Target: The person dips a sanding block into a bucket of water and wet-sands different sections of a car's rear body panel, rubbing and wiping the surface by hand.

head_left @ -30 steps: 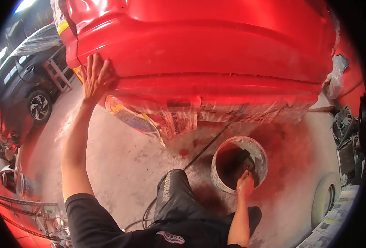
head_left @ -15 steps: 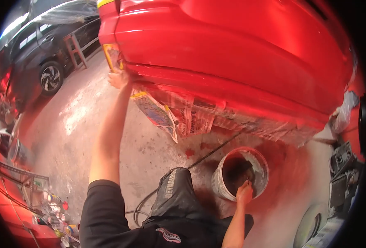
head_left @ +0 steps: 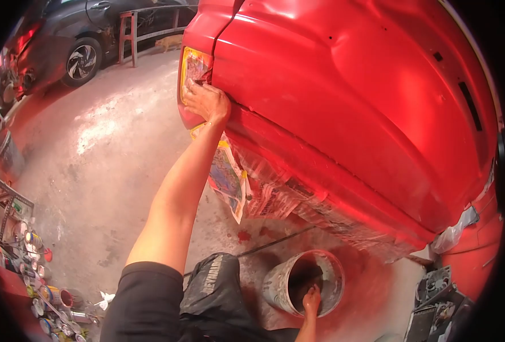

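My left hand (head_left: pixel 207 101) lies against the corner of a red car body (head_left: pixel 321 91), its fingers stretched out beside a light masked with paper and yellow tape (head_left: pixel 195 64). Newspaper masking (head_left: pixel 228 176) hangs below that corner, its lower end loose. On the right, my right hand (head_left: pixel 311 299) reaches over the rim into a dirty white bucket (head_left: pixel 275 285). Its fingers are curled, and whatever they hold is lost in the dark inside of the bucket.
A dark car (head_left: pixel 87 40) stands at the back left behind a metal stand (head_left: pixel 130 37). Several cans (head_left: pixel 50 293) clutter the floor at lower left. Car parts (head_left: pixel 433 285) lie at lower right. A dark hose (head_left: pixel 275 244) runs across the floor towards the bucket.
My view has turned, so the red car and my left hand appear further right. The bucket appears lower and to the left. My right hand remains in it; the dark piece near its fingers no longer shows clearly.
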The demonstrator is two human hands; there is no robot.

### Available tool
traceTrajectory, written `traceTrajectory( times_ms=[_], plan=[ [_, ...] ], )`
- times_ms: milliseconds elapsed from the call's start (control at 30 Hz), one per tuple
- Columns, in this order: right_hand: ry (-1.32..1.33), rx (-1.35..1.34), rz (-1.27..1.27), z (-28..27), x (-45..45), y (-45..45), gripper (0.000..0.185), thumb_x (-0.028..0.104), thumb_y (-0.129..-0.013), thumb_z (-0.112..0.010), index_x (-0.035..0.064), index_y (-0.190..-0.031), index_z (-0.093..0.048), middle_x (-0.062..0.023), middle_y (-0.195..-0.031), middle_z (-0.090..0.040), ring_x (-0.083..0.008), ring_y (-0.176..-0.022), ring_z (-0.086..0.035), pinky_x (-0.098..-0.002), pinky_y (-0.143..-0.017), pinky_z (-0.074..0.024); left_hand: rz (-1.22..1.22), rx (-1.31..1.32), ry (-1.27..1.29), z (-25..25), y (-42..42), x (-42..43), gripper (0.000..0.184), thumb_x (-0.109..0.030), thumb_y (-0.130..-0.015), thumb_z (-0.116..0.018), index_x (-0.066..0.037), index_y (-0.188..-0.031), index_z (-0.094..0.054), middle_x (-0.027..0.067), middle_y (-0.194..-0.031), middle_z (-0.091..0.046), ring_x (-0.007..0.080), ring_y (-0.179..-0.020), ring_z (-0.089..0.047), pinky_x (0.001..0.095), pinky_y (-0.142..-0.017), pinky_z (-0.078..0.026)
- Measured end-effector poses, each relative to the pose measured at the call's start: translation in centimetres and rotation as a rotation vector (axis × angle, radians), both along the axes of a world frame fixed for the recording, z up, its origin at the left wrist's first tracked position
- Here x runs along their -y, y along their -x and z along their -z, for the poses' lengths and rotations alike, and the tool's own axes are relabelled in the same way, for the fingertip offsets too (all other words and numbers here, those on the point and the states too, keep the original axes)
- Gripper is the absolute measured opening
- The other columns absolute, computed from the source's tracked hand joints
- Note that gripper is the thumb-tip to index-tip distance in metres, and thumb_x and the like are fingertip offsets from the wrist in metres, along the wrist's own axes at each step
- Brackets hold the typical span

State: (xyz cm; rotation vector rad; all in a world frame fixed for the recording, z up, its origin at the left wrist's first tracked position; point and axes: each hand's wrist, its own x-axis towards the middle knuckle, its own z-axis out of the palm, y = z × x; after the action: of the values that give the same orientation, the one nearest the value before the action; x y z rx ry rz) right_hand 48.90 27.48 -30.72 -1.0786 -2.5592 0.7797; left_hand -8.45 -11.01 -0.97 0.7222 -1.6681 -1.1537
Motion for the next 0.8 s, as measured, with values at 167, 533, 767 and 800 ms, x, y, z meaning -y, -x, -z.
traceTrajectory(
  times_ms=[167,533,767,800],
  plan=[
    [-0.066,0.117,-0.207,9.0,-6.1,4.9,0.051,0.014,-0.094,-0.055,-0.0085,-0.14,-0.052,-0.0312,-0.122,-0.065,-0.0454,-0.117,-0.062,-0.049,-0.105,-0.0469,0.038,0.056,-0.024,-0.5,-0.6,0.0,0.055,-0.022,-0.097,-0.058,-0.009,-0.149,-0.044,0.0229,-0.149,-0.045,0.0438,-0.142,-0.04,0.0669,-0.117,-0.026],
    [0.02,0.794,-0.518,12.2,-5.5,7.2,0.049,0.01,-0.086,-0.066,0.005,-0.135,-0.062,-0.0193,-0.137,-0.063,-0.0384,-0.123,-0.062,-0.0477,-0.109,-0.0472,-0.006,0.228,-0.07,-1.1,-0.2,0.7,0.054,-0.028,-0.09,-0.061,-0.01,-0.14,-0.052,0.0213,-0.142,-0.051,0.0391,-0.132,-0.051,0.0613,-0.11,-0.036],
    [0.182,0.673,-0.468,11.9,-4.2,6.6,0.048,0.009,-0.088,-0.061,0.0026,-0.135,-0.062,-0.0204,-0.137,-0.064,-0.0367,-0.124,-0.062,-0.0453,-0.109,-0.0469,-0.05,0.232,-0.05,-1.1,-0.5,0.5,0.051,-0.03,-0.091,-0.061,-0.013,-0.139,-0.054,0.021,-0.143,-0.049,0.0402,-0.132,-0.051,0.0627,-0.111,-0.035],
    [0.194,0.662,-0.458,11.8,-4.1,6.5,0.048,0.009,-0.088,-0.06,0.0023,-0.135,-0.062,-0.0205,-0.137,-0.064,-0.0365,-0.124,-0.062,-0.0449,-0.109,-0.0468,-0.033,0.219,-0.051,-1.3,-0.9,0.4,0.051,-0.028,-0.091,-0.061,-0.011,-0.139,-0.053,0.0222,-0.144,-0.049,0.0408,-0.133,-0.051,0.0627,-0.111,-0.035]
  ],
)
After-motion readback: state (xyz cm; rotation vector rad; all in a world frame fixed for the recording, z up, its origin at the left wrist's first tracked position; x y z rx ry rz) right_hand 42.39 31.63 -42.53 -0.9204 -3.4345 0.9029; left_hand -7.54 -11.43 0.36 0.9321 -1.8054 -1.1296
